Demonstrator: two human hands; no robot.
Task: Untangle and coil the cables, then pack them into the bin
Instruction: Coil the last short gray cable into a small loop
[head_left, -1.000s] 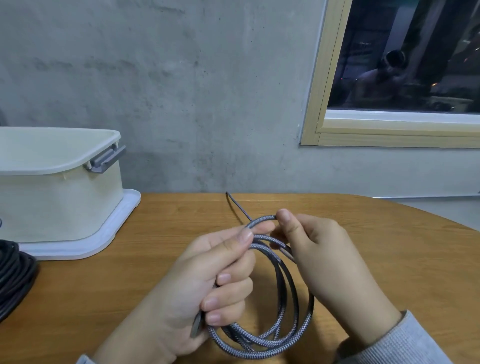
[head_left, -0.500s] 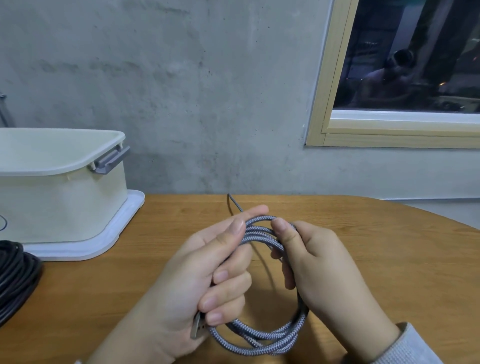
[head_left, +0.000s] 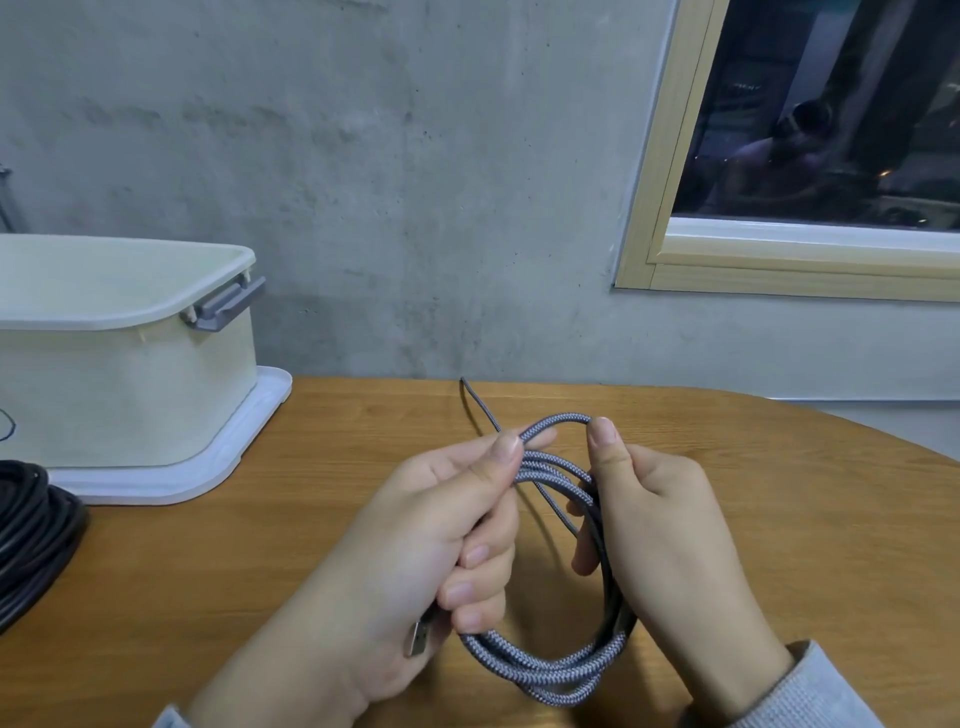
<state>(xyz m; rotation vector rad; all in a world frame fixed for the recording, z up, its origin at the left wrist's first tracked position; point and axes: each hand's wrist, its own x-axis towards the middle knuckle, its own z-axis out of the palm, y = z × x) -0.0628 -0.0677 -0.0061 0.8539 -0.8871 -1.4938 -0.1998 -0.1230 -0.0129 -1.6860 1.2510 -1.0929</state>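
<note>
the braided grey cable (head_left: 540, 670) hangs as a coil of several loops between both hands, held just above the wooden tabletop (head_left: 779, 493) near its front edge. the left hand (head_left: 441, 540) closes its fingers round the left side of the coil and pinches the top strand under the thumb, which seems to keep the finished loops from springing apart; the metal usb plug (head_left: 417, 638) pokes out below that fist, so one end is already trapped in the grip. the right hand (head_left: 654, 530) curls round the right side, thumb pressing the newest loop at the top, probably to guide each turn to the same width. the cable's loose tail (head_left: 478, 402) runs away toward the tabletop's back edge, so i judge the winding is not finished. the cream bin (head_left: 130, 374) stands open on its white lid (head_left: 249, 431) at the back left corner, well apart from the hands, ready to take the coil. a black cable bundle (head_left: 31, 530) lies at the left edge, just in front of the lid.
</note>
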